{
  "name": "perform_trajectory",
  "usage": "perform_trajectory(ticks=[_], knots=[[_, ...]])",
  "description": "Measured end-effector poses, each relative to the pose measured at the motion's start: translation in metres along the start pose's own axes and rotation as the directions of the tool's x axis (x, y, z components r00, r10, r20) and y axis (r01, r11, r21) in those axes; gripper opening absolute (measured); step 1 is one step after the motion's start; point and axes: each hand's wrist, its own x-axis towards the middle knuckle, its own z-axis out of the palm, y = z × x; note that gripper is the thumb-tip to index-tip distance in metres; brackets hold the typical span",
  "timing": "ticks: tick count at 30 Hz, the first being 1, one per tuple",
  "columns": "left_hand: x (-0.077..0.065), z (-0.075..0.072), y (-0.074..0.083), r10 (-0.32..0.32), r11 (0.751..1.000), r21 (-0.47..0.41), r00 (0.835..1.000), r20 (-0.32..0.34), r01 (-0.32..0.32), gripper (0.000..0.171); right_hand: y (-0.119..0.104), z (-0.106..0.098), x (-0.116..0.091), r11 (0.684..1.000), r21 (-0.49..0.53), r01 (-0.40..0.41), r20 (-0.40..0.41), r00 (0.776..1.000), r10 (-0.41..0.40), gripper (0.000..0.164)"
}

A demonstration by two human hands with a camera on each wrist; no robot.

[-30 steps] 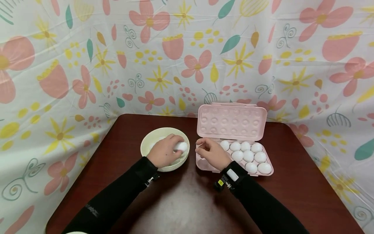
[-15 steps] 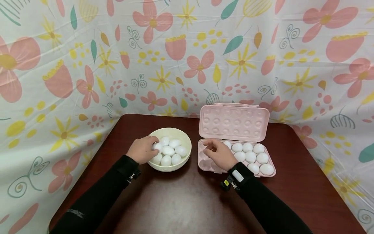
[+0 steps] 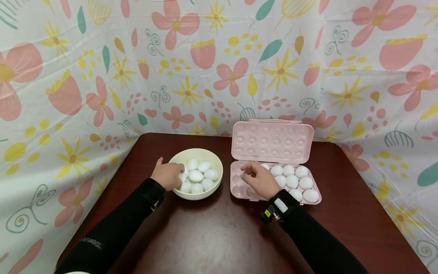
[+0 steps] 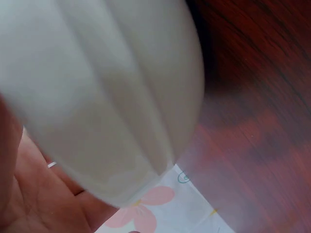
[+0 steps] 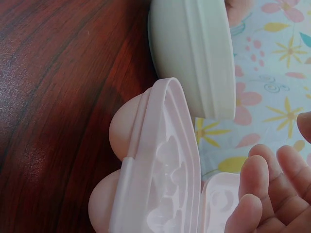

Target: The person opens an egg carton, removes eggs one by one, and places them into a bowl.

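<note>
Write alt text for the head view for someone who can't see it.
A person's left hand is at the edge of a cream bowl of white eggs; the right hand hovers over an open pink carton partly filled with other eggs. Both containers sit on a dark table before a floral sheet.

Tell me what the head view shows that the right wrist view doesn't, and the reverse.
Only the head view shows white eggs, in the bowl and the pink carton. Only the right wrist view shows rounded undersides of the carton's cups. Both show the bowl, the carton, the right hand, the table and the flowered cloth.
</note>
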Motion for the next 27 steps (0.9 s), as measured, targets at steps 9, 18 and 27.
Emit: perform_trajectory(ticks=[9, 18, 27], knots=[[0.003, 0.001, 0.002, 0.002, 0.999, 0.044, 0.999, 0.049, -0.004, 0.021, 0.004, -0.003, -0.001, 1.000, -0.003, 0.012, 0.002, 1.000, -0.012, 0.026], [0.002, -0.001, 0.008, 0.022, 0.998, 0.056, 1.000, -0.002, -0.022, 0.030, 0.006, -0.006, -0.002, 0.999, -0.037, -0.001, -0.023, 1.000, 0.000, 0.024], [0.005, -0.011, 0.045, 0.165, 0.984, -0.039, 0.974, -0.153, -0.173, 0.029, 0.010, -0.012, -0.001, 0.996, -0.090, -0.019, -0.040, 0.999, 0.015, 0.027]])
